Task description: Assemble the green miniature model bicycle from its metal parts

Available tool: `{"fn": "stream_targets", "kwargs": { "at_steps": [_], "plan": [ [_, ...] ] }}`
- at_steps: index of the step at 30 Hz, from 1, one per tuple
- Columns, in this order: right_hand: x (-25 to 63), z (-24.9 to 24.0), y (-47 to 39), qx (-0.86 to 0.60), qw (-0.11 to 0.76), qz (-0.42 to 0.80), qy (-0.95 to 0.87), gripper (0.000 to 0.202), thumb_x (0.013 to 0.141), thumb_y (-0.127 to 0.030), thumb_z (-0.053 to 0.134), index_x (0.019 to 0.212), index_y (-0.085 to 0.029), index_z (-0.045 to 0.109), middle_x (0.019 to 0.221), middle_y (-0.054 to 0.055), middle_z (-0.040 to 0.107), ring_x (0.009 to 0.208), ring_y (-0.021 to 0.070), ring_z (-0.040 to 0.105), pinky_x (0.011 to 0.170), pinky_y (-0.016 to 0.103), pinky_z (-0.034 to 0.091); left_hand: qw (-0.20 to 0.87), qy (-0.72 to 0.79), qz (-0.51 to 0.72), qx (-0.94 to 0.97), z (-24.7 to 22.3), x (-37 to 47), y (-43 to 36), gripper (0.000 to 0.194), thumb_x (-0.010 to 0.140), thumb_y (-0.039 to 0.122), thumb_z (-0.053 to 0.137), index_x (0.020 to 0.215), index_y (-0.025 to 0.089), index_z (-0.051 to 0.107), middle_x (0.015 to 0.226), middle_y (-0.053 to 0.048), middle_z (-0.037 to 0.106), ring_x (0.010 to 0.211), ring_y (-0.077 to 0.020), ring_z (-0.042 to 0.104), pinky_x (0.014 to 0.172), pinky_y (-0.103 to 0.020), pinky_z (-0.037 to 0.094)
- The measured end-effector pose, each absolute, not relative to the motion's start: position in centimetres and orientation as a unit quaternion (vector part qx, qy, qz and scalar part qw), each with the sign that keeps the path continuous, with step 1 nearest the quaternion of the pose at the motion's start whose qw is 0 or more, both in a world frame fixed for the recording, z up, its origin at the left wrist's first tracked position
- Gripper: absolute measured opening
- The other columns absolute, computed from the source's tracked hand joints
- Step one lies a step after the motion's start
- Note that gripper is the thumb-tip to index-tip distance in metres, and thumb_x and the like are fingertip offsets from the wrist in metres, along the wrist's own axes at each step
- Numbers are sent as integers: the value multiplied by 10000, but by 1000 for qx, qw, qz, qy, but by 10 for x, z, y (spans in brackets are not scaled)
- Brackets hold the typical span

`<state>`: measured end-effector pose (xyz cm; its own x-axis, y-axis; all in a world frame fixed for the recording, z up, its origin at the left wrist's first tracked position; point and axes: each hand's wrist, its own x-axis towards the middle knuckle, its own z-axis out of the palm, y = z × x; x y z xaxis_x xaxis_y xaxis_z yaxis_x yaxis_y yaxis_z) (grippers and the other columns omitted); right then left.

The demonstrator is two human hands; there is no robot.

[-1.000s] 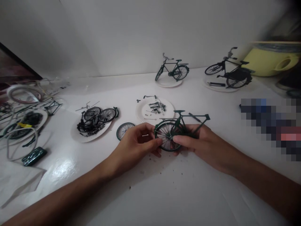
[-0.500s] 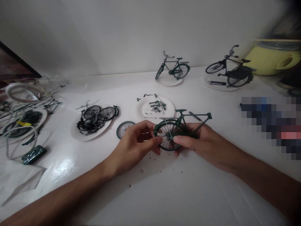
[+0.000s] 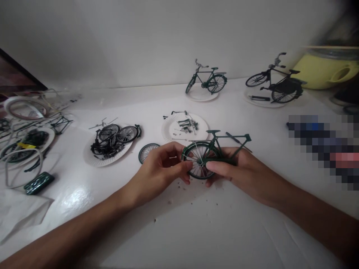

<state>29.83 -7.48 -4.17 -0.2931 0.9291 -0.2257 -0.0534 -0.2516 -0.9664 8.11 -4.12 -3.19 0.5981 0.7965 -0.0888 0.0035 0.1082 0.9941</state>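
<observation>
Two hands (image 3: 155,172) (image 3: 241,172), fingers (image 3: 182,168) clamped on green bicycle (image 3: 209,154), paper plate (image 3: 167,130) holding small parts (image 3: 185,121)

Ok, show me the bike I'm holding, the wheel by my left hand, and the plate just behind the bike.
Bike (image 3: 218,145), head view: frame below the seat.
Wheel (image 3: 147,152), head view: on the spokes.
Plate (image 3: 167,129), head view: left rim.

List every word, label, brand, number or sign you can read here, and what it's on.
No readable text anywhere.
Dark marks at back left: too small and blurred to read.
Yellow piece at far left: no letters can be made out.
Green shiny packet: no legible print.
Pixelated patch at right: masked, nothing legible.
Model bicycle in the hands: no lettering visible at this resolution.
</observation>
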Motion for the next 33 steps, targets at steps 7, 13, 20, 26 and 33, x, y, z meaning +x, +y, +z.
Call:
{"fn": "stream_targets", "kwargs": {
  "at_steps": [7,13,20,26,33],
  "plan": [
    [298,-41,-74,-449,375,660,-472,194,855,-324,743,1007,-210,777,982,49,765,788,151,693,685,264,596,684,333,294,579,-33,82,-40,110,909,176,653,952,91,598,915,-65,671,683,-107,673,686,-239,596],
    [298,-42,-75,-443,382,663,-467,136,855,-314,741,925,-202,775,903,34,758,745,142,690,670,257,595,619,349,309,632,-40,80,-41,205,911,220,654,1060,129,548,1037,-83,633,735,-117,652,667,-264,597],
    [298,-37,-75,-453,366,660,-475,111,855,-293,739,919,-208,773,911,20,748,756,132,686,647,231,610,77,271,355,891,-33,73,-42,239,873,137,707,1089,182,615,1159,-87,604,1009,-204,558,846,-366,487],
    [298,-37,-76,-459,347,658,-486,120,859,-295,733,945,-219,769,920,10,741,753,125,677,651,231,621,11,230,322,918,-31,74,-43,64,912,149,676,958,178,642,1023,-49,669,929,-189,569,766,-352,414],
    [297,-35,-76,-464,344,657,-484,127,852,-295,740,945,-218,777,911,21,737,774,136,672,641,234,622,7,223,318,922,-31,72,-42,52,923,156,673,955,173,636,983,-38,686,883,-174,564,740,-339,377]
  ]
}}
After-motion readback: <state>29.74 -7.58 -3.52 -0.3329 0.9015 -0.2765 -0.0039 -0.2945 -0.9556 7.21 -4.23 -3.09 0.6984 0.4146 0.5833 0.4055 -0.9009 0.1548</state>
